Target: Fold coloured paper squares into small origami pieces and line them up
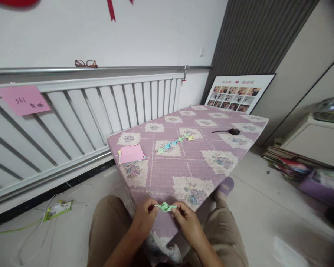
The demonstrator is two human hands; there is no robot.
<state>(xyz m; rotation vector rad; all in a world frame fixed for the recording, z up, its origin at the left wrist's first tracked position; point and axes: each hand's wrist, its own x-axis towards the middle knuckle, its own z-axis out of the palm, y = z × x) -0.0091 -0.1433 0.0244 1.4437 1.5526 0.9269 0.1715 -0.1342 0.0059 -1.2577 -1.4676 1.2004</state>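
Note:
A light green folded paper boat [165,207] is stretched between my two hands, just above the near corner of the cloth-covered table. My left hand [145,217] pinches one pointed end between thumb and fingers. The opposite end is pinched by my right hand [187,221]. Farther up the table, several small folded paper boats [174,142] in green, blue and yellow stand in a slanting row. A stack of coloured paper sheets [131,153], pink on top, lies near the table's left edge.
A flowered purple tablecloth [161,174] covers the table. On it, toward the right, lies a black object with a thin tail [233,131]. A white radiator [122,100] runs along the left. Behind leans a photo board [239,92]. A power strip [58,209] sits on the floor.

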